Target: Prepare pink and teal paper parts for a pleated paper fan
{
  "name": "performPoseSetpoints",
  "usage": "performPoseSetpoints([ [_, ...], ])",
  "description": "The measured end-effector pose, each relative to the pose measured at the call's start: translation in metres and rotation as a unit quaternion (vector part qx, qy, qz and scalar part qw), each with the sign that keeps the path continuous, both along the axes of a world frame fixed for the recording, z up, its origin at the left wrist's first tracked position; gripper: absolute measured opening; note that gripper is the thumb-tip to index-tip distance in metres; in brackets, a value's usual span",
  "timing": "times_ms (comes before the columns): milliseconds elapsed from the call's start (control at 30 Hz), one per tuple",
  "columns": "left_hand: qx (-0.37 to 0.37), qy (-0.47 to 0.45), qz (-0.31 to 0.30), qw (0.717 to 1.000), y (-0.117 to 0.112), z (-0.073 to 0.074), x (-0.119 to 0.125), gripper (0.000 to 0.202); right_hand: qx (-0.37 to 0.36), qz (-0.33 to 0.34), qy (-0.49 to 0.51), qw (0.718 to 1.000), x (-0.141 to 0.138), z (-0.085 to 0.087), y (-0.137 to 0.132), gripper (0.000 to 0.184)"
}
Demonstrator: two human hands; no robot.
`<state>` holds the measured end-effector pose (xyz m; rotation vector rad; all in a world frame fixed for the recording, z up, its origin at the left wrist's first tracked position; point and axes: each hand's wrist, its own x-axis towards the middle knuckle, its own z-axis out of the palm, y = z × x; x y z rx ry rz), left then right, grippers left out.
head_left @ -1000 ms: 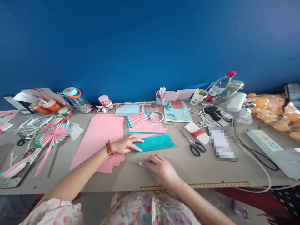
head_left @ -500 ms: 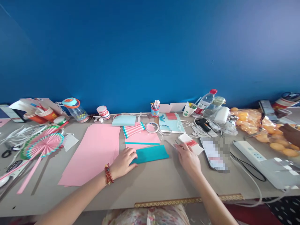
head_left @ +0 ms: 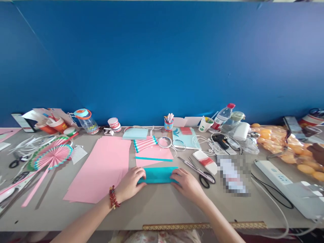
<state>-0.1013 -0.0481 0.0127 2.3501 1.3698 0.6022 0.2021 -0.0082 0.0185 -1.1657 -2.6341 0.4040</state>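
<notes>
A folded strip of teal paper point(head_left: 158, 175) lies flat on the grey table in front of me. My left hand point(head_left: 133, 184) grips its left end, thumb at the near edge and fingers curled over the far side. At the other end, my right hand point(head_left: 186, 184) holds the paper in the same way, its fingertips on the surface. Just right of that hand lie black-handled scissors point(head_left: 205, 181) and a pale utility knife point(head_left: 198, 169). Behind the strip is a pink sheet point(head_left: 154, 154) with a narrow teal band across it.
Large pink sheets point(head_left: 101, 168) lie to the left, near a pink pleated fan point(head_left: 54, 157). Pleated pink strips point(head_left: 145, 144), tape rings point(head_left: 164, 142) and a pen holder point(head_left: 168, 125) stand behind. A phone point(head_left: 233, 175) and power strip point(head_left: 275, 175) are rightward. Another person's hand point(head_left: 317, 152) touches bagged orange balls.
My right hand has left the scissors and knife and moved left onto the teal paper's right end. The paper now lies straighter and nearer me. The view has tilted slightly.
</notes>
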Motion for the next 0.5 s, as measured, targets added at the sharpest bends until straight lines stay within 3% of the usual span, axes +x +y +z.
performPoseSetpoints([
  [500,-0.044,0.034,0.021,0.998,0.003,0.012,-0.004,0.011,-0.08,0.017,0.047,0.996,-0.002,0.012,0.016,0.01],
])
